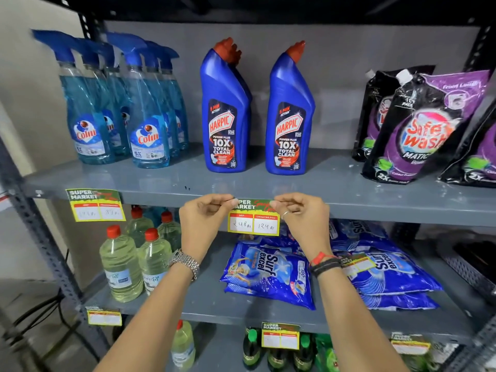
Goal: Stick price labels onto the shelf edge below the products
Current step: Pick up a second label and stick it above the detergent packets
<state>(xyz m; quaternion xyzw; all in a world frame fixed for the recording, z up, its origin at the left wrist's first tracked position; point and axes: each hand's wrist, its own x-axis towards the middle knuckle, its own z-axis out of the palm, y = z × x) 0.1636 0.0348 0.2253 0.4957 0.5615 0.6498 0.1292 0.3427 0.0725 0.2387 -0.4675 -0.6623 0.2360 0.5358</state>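
Observation:
A yellow, green and red price label (253,220) with handwritten prices lies against the grey shelf edge (375,212), below two blue Harpic bottles (225,114). My left hand (205,218) pinches its top left corner. My right hand (302,214) pinches its top right corner. The label's lower half hangs below the edge. Another price label (95,205) is stuck on the same edge further left, under the Colin spray bottles (118,108).
Purple Safewash pouches (424,124) stand at the right of the upper shelf. Below are clear bottles with red caps (120,264) and blue Surf Excel packs (271,272), one carrying a loose label (358,264). Lower shelf edges carry more labels (280,336).

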